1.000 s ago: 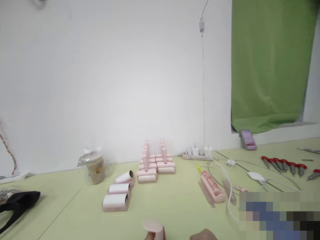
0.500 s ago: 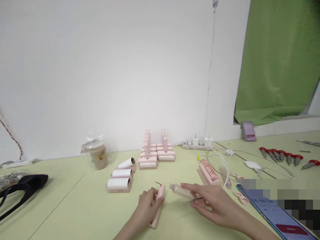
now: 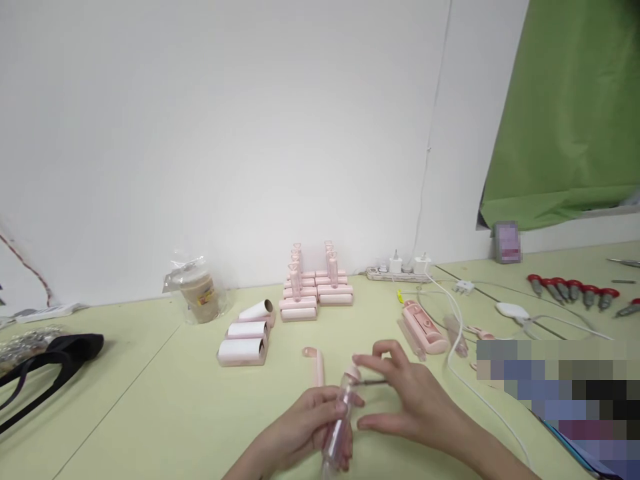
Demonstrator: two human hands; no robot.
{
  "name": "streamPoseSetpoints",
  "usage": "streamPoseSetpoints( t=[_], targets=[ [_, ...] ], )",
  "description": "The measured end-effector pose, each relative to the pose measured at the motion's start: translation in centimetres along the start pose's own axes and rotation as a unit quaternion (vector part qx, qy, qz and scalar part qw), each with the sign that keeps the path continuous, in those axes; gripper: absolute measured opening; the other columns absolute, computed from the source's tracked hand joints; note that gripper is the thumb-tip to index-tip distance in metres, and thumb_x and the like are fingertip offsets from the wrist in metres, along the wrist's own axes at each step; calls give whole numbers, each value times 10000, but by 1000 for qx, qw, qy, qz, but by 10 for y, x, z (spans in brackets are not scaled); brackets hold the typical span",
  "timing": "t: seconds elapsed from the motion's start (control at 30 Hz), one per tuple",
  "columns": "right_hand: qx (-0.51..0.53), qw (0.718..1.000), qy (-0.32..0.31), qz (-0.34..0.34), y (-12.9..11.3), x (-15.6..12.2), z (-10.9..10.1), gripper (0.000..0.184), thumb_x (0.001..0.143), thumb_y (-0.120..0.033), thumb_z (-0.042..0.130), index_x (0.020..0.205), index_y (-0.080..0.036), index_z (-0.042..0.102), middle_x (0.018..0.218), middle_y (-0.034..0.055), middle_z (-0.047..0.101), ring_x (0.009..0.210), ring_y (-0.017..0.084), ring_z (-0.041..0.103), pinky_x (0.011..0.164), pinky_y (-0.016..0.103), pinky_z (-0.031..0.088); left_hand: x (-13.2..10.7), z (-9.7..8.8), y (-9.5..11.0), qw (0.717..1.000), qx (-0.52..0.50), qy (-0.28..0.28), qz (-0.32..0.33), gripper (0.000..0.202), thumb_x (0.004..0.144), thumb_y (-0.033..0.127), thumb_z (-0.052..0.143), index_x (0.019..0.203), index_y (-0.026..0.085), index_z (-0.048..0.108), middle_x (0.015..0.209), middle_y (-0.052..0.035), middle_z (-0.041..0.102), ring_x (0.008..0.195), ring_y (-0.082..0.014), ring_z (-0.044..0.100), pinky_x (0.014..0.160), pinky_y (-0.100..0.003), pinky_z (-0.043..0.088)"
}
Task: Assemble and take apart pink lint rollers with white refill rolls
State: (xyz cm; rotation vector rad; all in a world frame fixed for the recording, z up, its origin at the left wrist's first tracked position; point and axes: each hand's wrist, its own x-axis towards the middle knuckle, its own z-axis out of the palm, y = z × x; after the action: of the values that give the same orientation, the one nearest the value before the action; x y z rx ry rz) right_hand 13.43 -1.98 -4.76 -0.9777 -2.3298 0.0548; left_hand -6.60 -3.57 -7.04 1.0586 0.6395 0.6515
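Observation:
My left hand (image 3: 320,420) is closed around a clear pinkish plastic handle (image 3: 336,437), tilted with its upper end away from me. My right hand (image 3: 410,393) is at that upper end, its index fingertip at a small pale pink cap (image 3: 352,371) and its thumb apart below. A thin dark rod (image 3: 373,382) runs from the handle's neck to my right hand, seemingly held by its fingers; the grip is partly hidden. Just beyond my left hand lies a slim pink plastic piece (image 3: 319,367) with a rounded end, its lower part hidden.
White paper rolls (image 3: 243,350) in pink holders lie left of centre. Several pink lint rollers (image 3: 299,308) are lined up by the wall. To the right are a pink casing (image 3: 424,328), a white cable (image 3: 453,360), a power strip (image 3: 380,274) and red-topped tubes (image 3: 560,288). A bagged cup (image 3: 200,297) stands left.
The clear handle has passed from my right hand into my left. My left hand has let go of the slim pink piece, which now lies on the table. The view has shifted slightly.

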Motion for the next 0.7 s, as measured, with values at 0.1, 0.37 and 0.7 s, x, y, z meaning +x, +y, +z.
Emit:
streamPoseSetpoints(
  t=[0.1,0.37,0.7],
  targets=[
    [166,969,-57,175,7,-6,-5,478,790,-476,467,1202,-311,291,894,-3,440,539,91,469,526,229,408,2,-1,-2,996,16,54,62,331,791,434,477,997,175,470,545,26,526,404,-98,487,361,-200,426],
    [334,907,-97,237,3,-7,-1,318,857,-477,352,1129,-318,398,851,-31,414,533,77,367,550,219,352,-6,2,-5,959,260,63,96,319,827,442,390,946,159,478,455,95,349,357,-56,302,375,-163,277],
    [695,689,-166,123,-13,-14,2,394,678,-485,608,556,-119,526,682,15,540,343,-4,268,346,179,160,-17,7,4,896,442,24,-32,174,647,303,625,779,207,566,584,77,384,510,-76,349,438,-181,231]
  ],
)
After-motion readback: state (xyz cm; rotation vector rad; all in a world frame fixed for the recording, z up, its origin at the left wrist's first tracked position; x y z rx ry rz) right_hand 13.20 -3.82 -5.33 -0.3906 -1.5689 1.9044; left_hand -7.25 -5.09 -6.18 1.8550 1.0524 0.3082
